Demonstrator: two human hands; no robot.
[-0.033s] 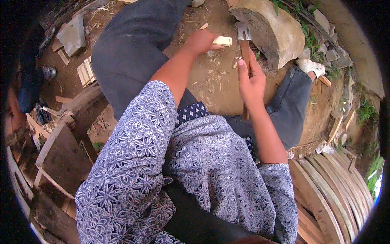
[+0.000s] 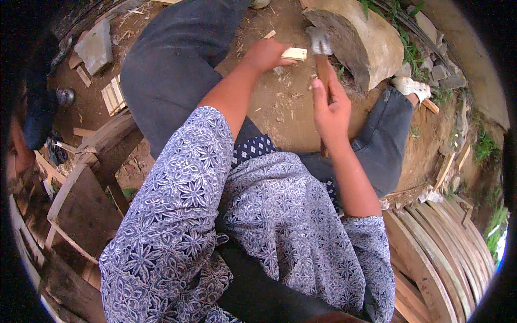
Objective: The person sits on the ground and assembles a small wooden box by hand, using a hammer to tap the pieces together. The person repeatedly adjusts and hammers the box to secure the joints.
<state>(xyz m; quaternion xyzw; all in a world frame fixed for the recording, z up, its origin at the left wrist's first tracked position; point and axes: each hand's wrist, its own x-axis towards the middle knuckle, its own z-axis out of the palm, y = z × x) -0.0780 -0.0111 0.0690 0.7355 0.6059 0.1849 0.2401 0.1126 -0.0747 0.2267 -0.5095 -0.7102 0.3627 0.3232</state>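
My left hand (image 2: pixel 265 56) is closed around a short pale piece of wood (image 2: pixel 294 54), its cut end sticking out toward the right. A thin wood tip (image 2: pixel 270 34) shows just beyond the knuckles. My right hand (image 2: pixel 333 110) grips a hammer (image 2: pixel 322 64) by its brown wooden handle, thumb laid along it. The hammer's metal head (image 2: pixel 320 41) is a little blurred and stands to the right of the pale wood, apart from it. Part of the handle is hidden by my palm; its lower end shows below the hand.
A large pale rock (image 2: pixel 371 43) lies beyond the hammer. Curved planks (image 2: pixel 436 242) are stacked at lower right. At left are a wooden frame (image 2: pixel 89 183), a bundle of pale wood strips (image 2: pixel 113 96) and a grey stone slab (image 2: pixel 95 47). Wood shavings litter the dirt ground (image 2: pixel 285 118).
The hammer head has shifted slightly up and left, and my right hand has moved a little left with it. My left hand and the pale wood stay nearly in place.
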